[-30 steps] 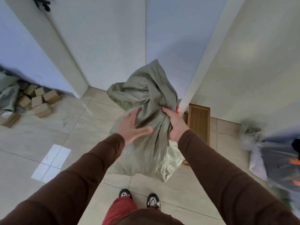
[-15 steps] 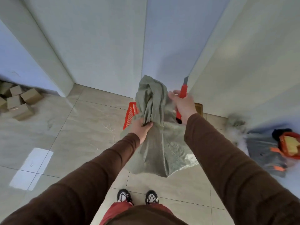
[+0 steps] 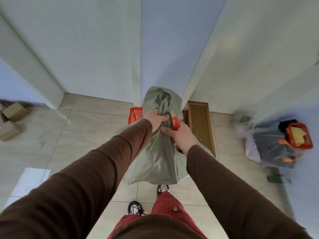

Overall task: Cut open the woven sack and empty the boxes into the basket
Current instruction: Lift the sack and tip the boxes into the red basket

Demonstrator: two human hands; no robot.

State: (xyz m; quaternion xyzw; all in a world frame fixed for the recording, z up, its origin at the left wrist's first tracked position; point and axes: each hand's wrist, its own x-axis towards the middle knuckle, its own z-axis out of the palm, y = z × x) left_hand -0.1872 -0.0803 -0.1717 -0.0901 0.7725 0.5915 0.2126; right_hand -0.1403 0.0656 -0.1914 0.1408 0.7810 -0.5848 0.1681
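Observation:
A grey-green woven sack [image 3: 158, 157] hangs in front of me above the tiled floor. My left hand [image 3: 156, 119] grips its bunched neck near the top. My right hand [image 3: 179, 137] is closed around a red utility knife [image 3: 175, 123], pressed against the sack just below the left hand. The blade is hidden by the sack's folds. A red plastic basket [image 3: 135, 114] stands on the floor behind the sack, mostly covered by it. No boxes show inside the sack.
Loose cardboard boxes [image 3: 12, 118] lie at the left by the wall. A wooden panel [image 3: 201, 125] lies on the floor right of the sack. A pile of bagged clothing with an orange tray [image 3: 299, 137] sits at the right. My feet [image 3: 136, 207] are below.
The sack has been lowered and drawn closer to the basket. My right hand with the knife has come down from beside the neck to just under my left hand, its blade now hidden.

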